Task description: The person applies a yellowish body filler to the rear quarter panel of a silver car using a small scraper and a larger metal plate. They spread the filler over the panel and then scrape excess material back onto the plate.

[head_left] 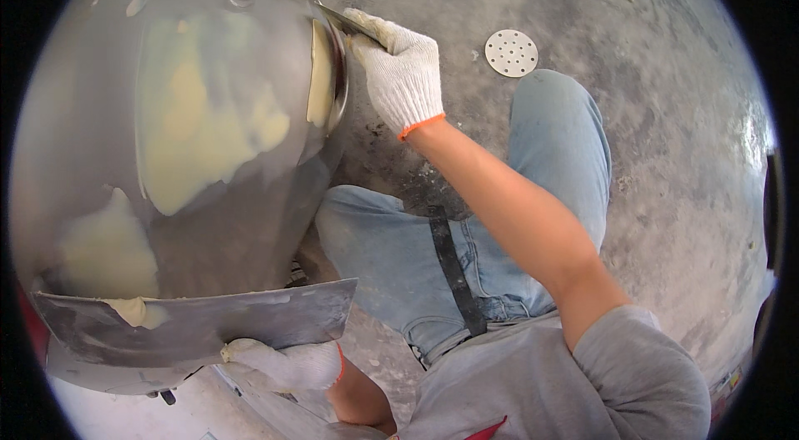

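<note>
My right hand (401,74), in a white knit glove with an orange cuff, pinches a thin putty knife (354,26). Its blade reaches the right edge of a grey curved body panel (250,240), beside a strip of cream filler (320,74). Below the panel, my gloved left hand (283,365) grips a wide flat metal putty board (250,323) by its near side. A small lump of cream filler (133,313) lies on the board's upper edge, toward the left. Larger smeared patches of filler (191,132) cover the panel's middle and lower left.
On the stained concrete floor (666,149) lies a round white sanding disc (511,53) with holes, beyond my right knee (558,107). My bent legs in blue jeans are close to the panel's right side.
</note>
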A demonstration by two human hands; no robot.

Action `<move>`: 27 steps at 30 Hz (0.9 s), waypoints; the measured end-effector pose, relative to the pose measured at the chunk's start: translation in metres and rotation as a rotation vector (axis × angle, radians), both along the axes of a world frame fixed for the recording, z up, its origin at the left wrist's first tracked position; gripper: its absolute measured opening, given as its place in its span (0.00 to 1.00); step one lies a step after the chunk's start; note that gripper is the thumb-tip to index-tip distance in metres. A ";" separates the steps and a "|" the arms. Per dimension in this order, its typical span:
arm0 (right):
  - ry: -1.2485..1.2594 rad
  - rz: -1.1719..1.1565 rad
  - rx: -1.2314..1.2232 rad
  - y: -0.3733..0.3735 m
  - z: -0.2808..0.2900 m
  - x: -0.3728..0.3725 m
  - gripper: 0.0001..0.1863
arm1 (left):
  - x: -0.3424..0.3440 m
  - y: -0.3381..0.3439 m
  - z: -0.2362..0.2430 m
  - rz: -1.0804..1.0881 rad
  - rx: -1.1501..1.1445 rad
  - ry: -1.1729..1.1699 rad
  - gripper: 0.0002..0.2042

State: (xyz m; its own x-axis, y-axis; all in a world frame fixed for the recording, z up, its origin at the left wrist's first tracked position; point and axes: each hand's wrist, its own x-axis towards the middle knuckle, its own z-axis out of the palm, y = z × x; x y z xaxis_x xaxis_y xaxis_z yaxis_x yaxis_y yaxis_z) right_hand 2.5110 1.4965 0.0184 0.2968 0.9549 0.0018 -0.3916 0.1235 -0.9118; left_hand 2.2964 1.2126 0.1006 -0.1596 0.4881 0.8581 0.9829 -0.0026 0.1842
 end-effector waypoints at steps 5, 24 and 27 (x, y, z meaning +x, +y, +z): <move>-0.068 0.015 0.044 0.006 0.008 0.001 0.18 | 0.013 0.007 0.008 0.165 -0.086 0.654 0.32; -0.159 -0.240 0.158 -0.090 -0.016 -0.072 0.18 | 0.057 0.040 0.001 0.153 0.220 -0.601 0.23; -0.142 -0.138 0.134 -0.113 -0.031 -0.094 0.24 | 0.064 0.047 0.005 0.239 0.275 -0.656 0.23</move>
